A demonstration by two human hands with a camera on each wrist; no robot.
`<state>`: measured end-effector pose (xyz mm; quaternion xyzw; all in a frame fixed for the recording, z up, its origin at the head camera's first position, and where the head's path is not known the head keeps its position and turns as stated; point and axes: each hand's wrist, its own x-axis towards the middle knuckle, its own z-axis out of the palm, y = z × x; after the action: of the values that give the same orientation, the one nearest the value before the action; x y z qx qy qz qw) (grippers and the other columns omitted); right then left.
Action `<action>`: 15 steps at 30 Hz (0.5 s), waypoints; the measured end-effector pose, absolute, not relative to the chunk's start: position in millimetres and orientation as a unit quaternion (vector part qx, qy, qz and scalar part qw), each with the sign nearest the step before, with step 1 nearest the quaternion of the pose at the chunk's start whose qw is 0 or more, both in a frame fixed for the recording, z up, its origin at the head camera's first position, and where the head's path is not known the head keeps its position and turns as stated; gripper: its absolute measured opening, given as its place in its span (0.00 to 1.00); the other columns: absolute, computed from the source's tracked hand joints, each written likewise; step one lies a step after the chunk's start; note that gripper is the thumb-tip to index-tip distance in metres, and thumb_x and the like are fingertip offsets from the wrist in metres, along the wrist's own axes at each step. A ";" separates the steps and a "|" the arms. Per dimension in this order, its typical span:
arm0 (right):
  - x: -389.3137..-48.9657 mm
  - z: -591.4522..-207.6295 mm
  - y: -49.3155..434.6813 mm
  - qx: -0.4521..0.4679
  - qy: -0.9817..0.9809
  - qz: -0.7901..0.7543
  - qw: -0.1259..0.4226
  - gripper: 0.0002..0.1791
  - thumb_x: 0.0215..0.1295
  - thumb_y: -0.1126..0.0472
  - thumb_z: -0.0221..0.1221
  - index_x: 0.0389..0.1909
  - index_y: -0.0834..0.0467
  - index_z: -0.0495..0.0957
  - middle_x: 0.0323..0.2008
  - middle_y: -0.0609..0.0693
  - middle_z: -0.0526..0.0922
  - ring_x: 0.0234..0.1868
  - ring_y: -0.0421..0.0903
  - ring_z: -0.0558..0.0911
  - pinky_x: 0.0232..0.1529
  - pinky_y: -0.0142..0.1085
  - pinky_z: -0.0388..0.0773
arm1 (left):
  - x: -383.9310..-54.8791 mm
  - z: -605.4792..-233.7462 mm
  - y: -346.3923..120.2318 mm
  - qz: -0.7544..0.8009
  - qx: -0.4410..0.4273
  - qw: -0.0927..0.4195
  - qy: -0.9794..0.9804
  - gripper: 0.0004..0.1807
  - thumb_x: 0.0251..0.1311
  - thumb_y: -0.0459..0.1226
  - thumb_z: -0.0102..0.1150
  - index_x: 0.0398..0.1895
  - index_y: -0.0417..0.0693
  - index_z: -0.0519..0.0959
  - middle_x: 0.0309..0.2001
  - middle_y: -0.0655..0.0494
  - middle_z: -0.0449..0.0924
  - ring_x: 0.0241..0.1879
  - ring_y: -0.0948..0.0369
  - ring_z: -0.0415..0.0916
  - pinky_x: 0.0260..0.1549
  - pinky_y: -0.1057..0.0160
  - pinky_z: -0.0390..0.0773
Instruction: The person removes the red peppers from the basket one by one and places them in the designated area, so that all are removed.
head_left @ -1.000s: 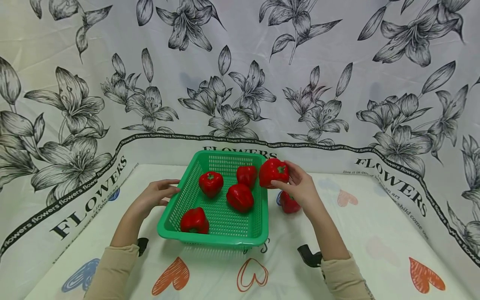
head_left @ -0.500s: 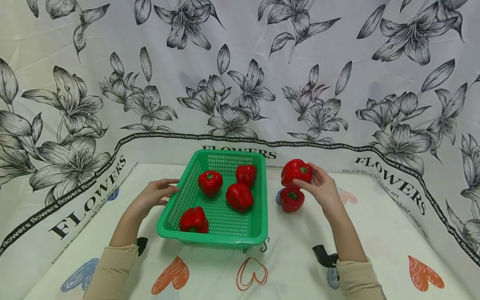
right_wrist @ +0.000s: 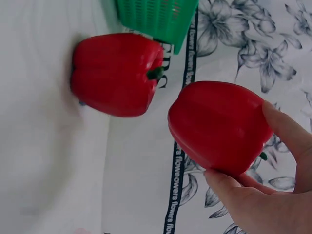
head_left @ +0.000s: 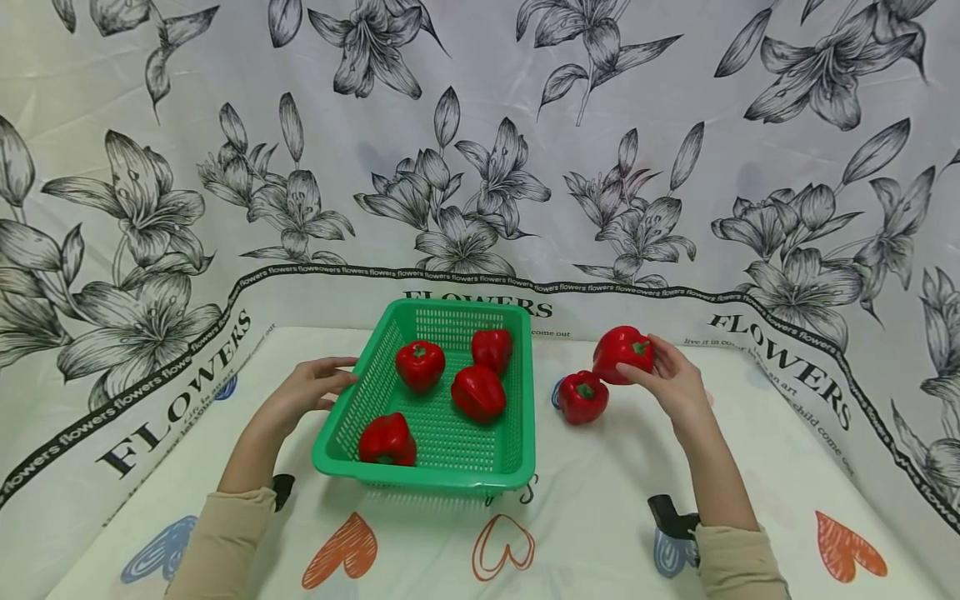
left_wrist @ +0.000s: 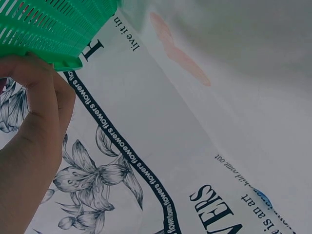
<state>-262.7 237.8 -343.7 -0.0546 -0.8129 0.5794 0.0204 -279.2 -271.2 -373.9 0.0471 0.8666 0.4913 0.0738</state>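
Between thumb and fingers, my right hand [head_left: 672,382] grips a red bell pepper [head_left: 622,354], its green stem turned toward the palm. Just left of it, a second bell pepper [head_left: 582,397] rests on the table, stem facing the front. In the right wrist view the gripped pepper [right_wrist: 219,126] appears apart from the resting one [right_wrist: 114,75]. My left hand [head_left: 308,390] has its fingertips at the left side of a green plastic basket [head_left: 423,477]. Several red bell peppers lie inside, one pepper [head_left: 387,440] near the front left corner. The left wrist view shows bent fingers [left_wrist: 41,83] at the basket rim.
A white cloth [head_left: 600,533] with printed hearts covers the table. Behind it rises a backdrop [head_left: 637,100] with black flower drawings. Black wrist mounts show beside both forearms, one mount [head_left: 672,518] near the right sleeve.
My right hand has carried its bell pepper rightward from the basket's right rim, past the pepper on the table, and slightly lower. The left hand and basket have stayed in place.
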 end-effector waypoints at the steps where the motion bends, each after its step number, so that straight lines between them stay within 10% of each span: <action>1: -262.6 -345.0 239.4 -0.061 -0.812 0.580 0.019 0.52 0.62 0.47 0.65 0.78 0.53 0.43 0.78 0.54 0.49 0.78 0.53 0.52 0.71 0.47 0.62 | -279.1 -373.8 -271.2 0.491 0.047 0.074 0.867 0.31 0.70 0.46 0.51 0.71 0.39 0.63 0.58 0.37 0.77 0.44 0.62 0.79 0.47 0.58 0.82; 15: -264.1 -362.0 254.8 -0.096 -0.803 0.588 0.012 0.52 0.64 0.50 0.63 0.78 0.55 0.41 0.78 0.56 0.45 0.78 0.55 0.50 0.71 0.48 0.60 | -279.3 -373.9 -270.8 0.492 0.045 0.075 0.866 0.31 0.70 0.46 0.51 0.71 0.38 0.63 0.57 0.37 0.77 0.43 0.62 0.80 0.47 0.57 0.82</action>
<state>-264.1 254.8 -362.0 -0.0960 -0.8032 0.5878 0.0120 -279.3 -270.8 -373.9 0.0452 0.8659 0.4924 0.0754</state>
